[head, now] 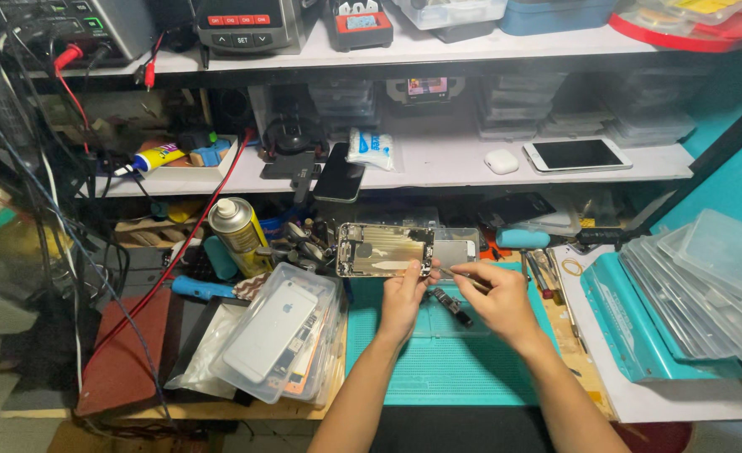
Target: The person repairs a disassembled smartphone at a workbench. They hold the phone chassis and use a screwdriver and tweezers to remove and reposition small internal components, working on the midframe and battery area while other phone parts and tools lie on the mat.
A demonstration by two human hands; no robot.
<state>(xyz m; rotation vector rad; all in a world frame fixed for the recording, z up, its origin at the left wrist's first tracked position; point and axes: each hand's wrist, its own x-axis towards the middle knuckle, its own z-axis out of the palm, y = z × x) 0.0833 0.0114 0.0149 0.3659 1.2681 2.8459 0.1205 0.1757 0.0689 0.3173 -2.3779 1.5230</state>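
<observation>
An opened phone housing, metal and gutted, lies tilted over the far edge of a teal work mat. My left hand grips its near edge with thumb and fingers. My right hand pinches a thin tool like tweezers, its tip pointing left at the housing's right end. A small dark part lies on the mat between my two hands.
A clear plastic box with a white phone sits left of the mat. A yellow spray can and screwdrivers stand behind it. Stacked clear trays fill the right. Shelves above hold phones, meters and cables.
</observation>
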